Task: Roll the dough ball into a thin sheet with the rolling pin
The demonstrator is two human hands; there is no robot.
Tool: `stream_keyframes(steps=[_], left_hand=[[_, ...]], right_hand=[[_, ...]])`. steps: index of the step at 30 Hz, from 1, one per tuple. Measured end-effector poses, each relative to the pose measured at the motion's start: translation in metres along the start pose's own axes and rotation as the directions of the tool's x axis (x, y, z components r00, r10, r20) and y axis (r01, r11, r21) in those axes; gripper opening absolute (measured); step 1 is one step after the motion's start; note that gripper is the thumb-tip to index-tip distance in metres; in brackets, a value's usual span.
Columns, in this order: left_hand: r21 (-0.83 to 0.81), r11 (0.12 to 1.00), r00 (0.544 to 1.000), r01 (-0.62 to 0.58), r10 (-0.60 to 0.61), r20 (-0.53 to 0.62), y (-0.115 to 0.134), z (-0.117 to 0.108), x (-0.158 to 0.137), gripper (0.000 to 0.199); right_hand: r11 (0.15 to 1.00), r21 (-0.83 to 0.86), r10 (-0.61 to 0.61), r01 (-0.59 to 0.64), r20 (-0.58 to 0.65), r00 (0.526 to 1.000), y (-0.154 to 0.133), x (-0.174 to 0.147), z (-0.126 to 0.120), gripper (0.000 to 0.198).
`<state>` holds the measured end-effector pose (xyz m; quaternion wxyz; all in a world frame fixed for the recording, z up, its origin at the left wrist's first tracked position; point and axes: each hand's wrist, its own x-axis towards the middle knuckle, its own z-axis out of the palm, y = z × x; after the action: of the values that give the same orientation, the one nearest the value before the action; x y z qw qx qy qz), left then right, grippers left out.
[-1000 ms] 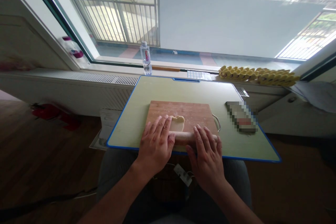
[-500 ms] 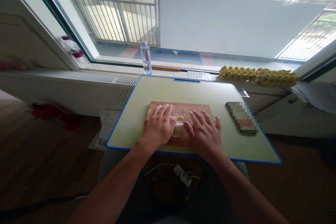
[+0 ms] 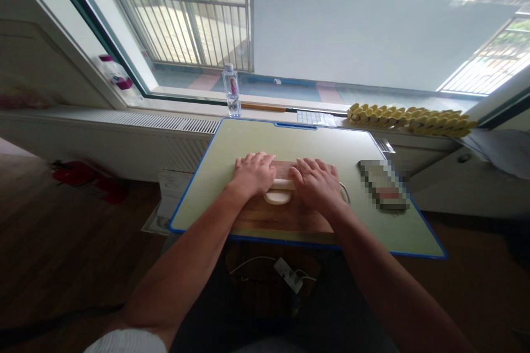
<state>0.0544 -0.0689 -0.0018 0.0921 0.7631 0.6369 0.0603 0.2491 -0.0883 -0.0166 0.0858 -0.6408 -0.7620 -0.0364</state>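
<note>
My left hand lies flat, fingers stretched forward, over the left part of a pale rolling pin. Over the pin's right part rests my right hand, also flat with extended fingers. Only the pin's middle shows; its ends are hidden under the hands. A smooth, pale lump of dough bulges out on the near side of the pin, between the hands. Dough and pin are on a wooden cutting board, which has a curved metal handle at its right side.
The board lies on a pale green table with a blue rim. A pixelated phone-like object lies at right. Behind stand a water bottle and yellow egg trays on the sill. A power strip is below the table.
Both hands have moved forward, away from me, along with the rolling pin. More of the board's near part shows, and the dough now bulges on the pin's near side.
</note>
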Motion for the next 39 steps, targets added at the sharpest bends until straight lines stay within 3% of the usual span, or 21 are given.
stream_keyframes(steps=[5,10,14,17,23,26,31,35,39], left_hand=[[0.018,1.000,1.000,0.000,0.000,-0.023,0.002,0.001,-0.005,0.059],[0.053,0.998,0.982,-0.018,0.028,-0.188,0.013,0.006,-0.043,0.053],[0.039,0.999,0.969,-0.024,0.033,-0.246,0.019,0.009,-0.067,0.051],[0.032,0.999,0.964,-0.033,0.041,-0.261,0.017,0.009,-0.060,0.050],[0.026,0.999,0.974,-0.027,0.032,-0.224,0.006,0.004,-0.017,0.048],[0.028,0.999,0.973,-0.035,0.040,-0.228,0.005,0.004,-0.016,0.048],[0.038,0.998,0.957,-0.047,0.056,-0.286,0.011,0.008,-0.053,0.047],[0.000,0.999,0.952,-0.054,0.051,-0.302,0.015,0.012,-0.086,0.047],[-0.022,0.998,0.950,-0.059,0.049,-0.308,0.014,0.013,-0.089,0.047]], right_hand=[[1.000,-0.011,0.013,-0.013,0.032,0.999,-0.003,-0.006,-0.003,0.059],[1.000,0.003,0.021,-0.021,-0.005,1.000,-0.008,-0.041,-0.010,0.060],[1.000,0.013,0.025,-0.025,-0.030,0.999,-0.010,-0.059,-0.010,0.060],[0.999,0.023,0.029,-0.028,-0.024,0.999,-0.009,-0.051,-0.009,0.060],[1.000,0.007,0.010,-0.010,-0.001,1.000,-0.010,-0.021,-0.014,0.052],[1.000,-0.002,0.031,-0.031,0.012,0.999,-0.013,-0.023,-0.016,0.052],[0.998,0.038,0.060,-0.058,-0.053,0.997,-0.016,-0.054,-0.014,0.055],[0.998,0.069,0.015,-0.005,-0.152,0.988,-0.013,-0.084,-0.009,0.054],[0.997,0.078,0.007,0.005,-0.159,0.987,-0.011,-0.086,-0.008,0.054]])
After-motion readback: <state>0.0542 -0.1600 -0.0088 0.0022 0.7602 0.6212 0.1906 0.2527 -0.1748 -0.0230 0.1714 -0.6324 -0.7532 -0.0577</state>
